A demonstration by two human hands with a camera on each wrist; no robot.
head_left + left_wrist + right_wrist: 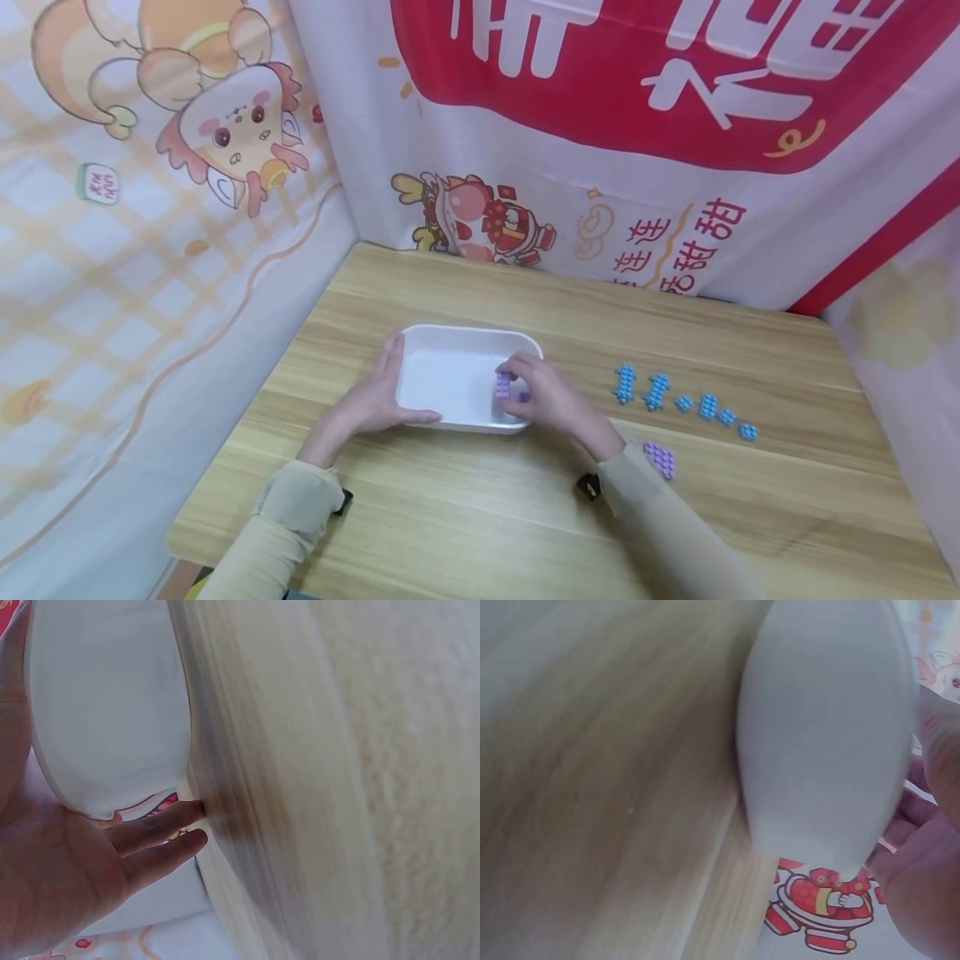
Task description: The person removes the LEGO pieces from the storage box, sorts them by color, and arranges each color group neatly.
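Note:
A white rectangular tray (442,379) sits on the wooden table. My left hand (369,400) rests against its left end, fingers straight along the side and thumb lying along the front rim. In the left wrist view the tray's outer wall (112,705) fills the space between thumb and fingers. Over the tray's right part, my right hand (553,398) pinches a purple studded building brick (502,385) between thumb and fingers. A second purple piece (524,397) shows beneath that hand, partly hidden. From the right wrist, the tray wall (825,735) blocks the brick from sight.
To the right of the tray lies a row of blue building pieces: two long ones (625,383) and several small bricks (707,406). A group of purple bricks (660,459) lies beside the right forearm. Printed cloth (570,142) hangs behind the wooden table (465,517).

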